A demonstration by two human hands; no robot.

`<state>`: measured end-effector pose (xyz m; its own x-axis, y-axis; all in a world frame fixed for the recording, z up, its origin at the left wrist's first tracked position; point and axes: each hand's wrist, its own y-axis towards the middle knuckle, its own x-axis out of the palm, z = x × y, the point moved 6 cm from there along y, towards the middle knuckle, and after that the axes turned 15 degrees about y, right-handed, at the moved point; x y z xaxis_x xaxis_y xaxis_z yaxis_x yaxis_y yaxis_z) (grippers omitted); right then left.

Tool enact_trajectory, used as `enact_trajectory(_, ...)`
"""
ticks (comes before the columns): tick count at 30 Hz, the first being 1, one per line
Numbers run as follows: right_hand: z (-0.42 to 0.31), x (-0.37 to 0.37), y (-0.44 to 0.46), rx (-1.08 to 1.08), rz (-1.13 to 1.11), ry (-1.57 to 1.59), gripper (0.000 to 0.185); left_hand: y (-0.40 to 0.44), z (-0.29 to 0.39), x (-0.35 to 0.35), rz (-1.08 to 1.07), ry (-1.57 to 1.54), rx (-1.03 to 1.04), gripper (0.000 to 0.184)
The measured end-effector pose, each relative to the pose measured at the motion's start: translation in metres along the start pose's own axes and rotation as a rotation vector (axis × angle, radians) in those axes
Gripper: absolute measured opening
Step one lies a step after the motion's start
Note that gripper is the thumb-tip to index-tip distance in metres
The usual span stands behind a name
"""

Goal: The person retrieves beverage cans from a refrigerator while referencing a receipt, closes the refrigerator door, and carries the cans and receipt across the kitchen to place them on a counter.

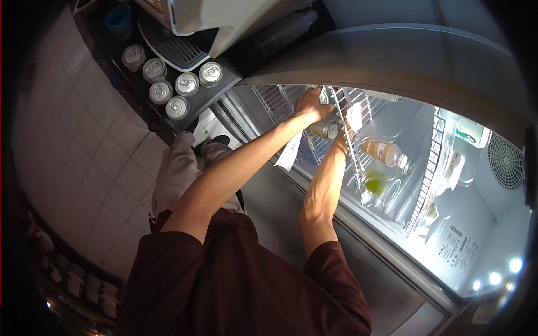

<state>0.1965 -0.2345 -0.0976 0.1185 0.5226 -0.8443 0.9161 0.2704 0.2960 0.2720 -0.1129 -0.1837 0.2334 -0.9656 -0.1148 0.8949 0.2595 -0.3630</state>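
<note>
Both of my arms reach into an open, lit refrigerator. My left hand is closed at the near side of a wire shelf, with its fingers curled round a can that shows only in part. My right hand reaches in behind the wire rack, and the bars and a white label hide most of its fingers. Between the two hands a second can lies with its silver top toward me. A white paper strip hangs below my left wrist.
Past my right hand are a bottle of amber liquid and a container of green liquid. Several cans stand on the dark counter at left, near a blue cup. The refrigerator's front edge runs beneath my forearms.
</note>
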Motion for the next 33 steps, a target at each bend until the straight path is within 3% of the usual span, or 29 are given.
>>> enact_trajectory(2, -0.003, -0.003, -0.004, 0.000, -0.005, 0.015, 0.050, 0.006, -0.019, 0.013, -0.072, -0.135, -0.026, 0.050)
enact_trajectory(3, -0.004, -0.004, -0.005, -0.002, -0.010, 0.021, 0.050, 0.007, -0.018, 0.009, 0.070, -0.094, 0.055, 0.052)
enact_trajectory(6, -0.005, -0.005, -0.008, 0.000, -0.020, 0.039, 0.050, 0.006, -0.016, 0.003, 0.036, -0.107, -0.110, 0.051)
enact_trajectory(9, -0.006, -0.009, -0.009, -0.003, -0.021, 0.048, 0.050, -0.005, -0.009, -0.011, -0.012, -0.200, -0.132, 0.051)
enact_trajectory(14, -0.004, 0.002, 0.013, -0.030, -0.011, 0.033, 0.050, -0.024, -0.015, -0.020, -0.067, -0.157, -0.046, 0.065)
enact_trajectory(15, 0.000, 0.010, 0.025, -0.037, -0.006, 0.015, 0.050, -0.030, -0.024, -0.015, -0.127, -0.287, 0.017, 0.071)
enact_trajectory(17, 0.011, 0.031, 0.050, -0.047, -0.001, -0.028, 0.050, -0.041, -0.049, -0.010, 0.002, -0.131, 0.012, 0.065)
enact_trajectory(19, 0.022, 0.051, 0.065, -0.039, -0.001, -0.070, 0.050, -0.064, -0.051, -0.023, -0.012, -0.130, -0.034, 0.058)
enact_trajectory(21, 0.029, 0.062, 0.072, -0.027, -0.003, -0.090, 0.050, -0.094, -0.026, -0.052, -0.182, -0.279, -0.108, 0.050)
enact_trajectory(33, 0.042, 0.067, 0.076, 0.033, 0.043, -0.115, 0.050, -0.151, -0.041, -0.122, -0.245, -0.493, -0.183, 0.027)
